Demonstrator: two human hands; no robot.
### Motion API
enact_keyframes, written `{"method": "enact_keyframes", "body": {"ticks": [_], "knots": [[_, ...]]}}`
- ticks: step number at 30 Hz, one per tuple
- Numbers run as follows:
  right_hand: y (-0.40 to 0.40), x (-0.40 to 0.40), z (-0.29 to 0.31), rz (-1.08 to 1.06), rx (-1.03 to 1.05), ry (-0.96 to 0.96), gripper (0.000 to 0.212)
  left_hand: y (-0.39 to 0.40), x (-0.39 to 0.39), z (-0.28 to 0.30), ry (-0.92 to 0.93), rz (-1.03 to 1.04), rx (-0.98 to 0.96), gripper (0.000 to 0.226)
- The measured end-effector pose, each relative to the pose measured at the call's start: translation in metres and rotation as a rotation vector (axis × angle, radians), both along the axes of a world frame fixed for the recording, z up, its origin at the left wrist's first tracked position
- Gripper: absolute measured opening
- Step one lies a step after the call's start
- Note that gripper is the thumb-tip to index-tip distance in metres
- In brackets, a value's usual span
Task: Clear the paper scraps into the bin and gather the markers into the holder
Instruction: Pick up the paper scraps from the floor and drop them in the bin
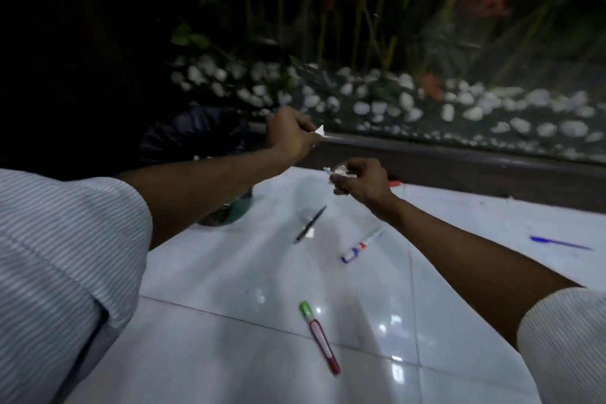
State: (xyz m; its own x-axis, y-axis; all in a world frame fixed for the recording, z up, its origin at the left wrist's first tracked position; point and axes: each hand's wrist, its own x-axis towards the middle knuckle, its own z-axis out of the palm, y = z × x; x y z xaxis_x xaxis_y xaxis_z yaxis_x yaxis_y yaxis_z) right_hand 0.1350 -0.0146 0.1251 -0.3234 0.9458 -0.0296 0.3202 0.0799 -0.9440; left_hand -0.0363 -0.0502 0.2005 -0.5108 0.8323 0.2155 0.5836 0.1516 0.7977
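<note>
Left hand (288, 133) pinches a paper scrap (319, 131) near the bin (193, 138) beyond the floor's far edge; right hand (359, 179) clutches crumpled scraps (339, 171); release fully over the opening; markers (319, 336) wait mid-floor

Bin (193, 134) far left, beyond floor (229, 272) edge. Left hand (288, 134) just right of bin; right hand (360, 179) nearer, rightward. Pen (310, 224) on floor below hands; marker (360, 246) to its right; another marker (319, 338) nearest. Pebble bed (393, 102) behind.

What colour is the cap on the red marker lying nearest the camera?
Green; the cap tops the red marker, seen clearly in the head view.
</note>
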Motion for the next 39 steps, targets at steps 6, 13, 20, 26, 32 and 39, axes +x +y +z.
{"method": "enact_keyframes", "body": {"ticks": [6, 13, 20, 26, 32, 39], "knots": [[-0.009, -0.123, 0.059, 0.159, -0.064, 0.262, 0.014, -0.041, -0.103, 0.028, 0.043, 0.305, 0.054, 0.013], [-0.033, -0.217, 0.076, 0.227, -0.051, 0.258, 0.019, -0.093, -0.179, 0.010, -0.026, 0.543, -0.004, 0.013], [-0.034, -0.248, 0.060, 0.338, -0.035, 0.022, 0.023, -0.099, -0.184, 0.006, -0.081, 0.438, -0.225, 0.008], [-0.029, -0.228, 0.065, 0.348, 0.064, 0.034, 0.019, -0.085, -0.192, 0.000, -0.138, 0.418, -0.231, 0.009], [-0.029, -0.190, 0.065, 0.534, 0.437, -0.100, 0.018, -0.060, -0.190, -0.007, -0.072, 0.393, -0.215, 0.005], [-0.029, -0.160, 0.067, 0.798, 1.006, -0.605, 0.032, -0.036, -0.181, -0.007, -0.002, 0.427, -0.200, 0.015]]}}
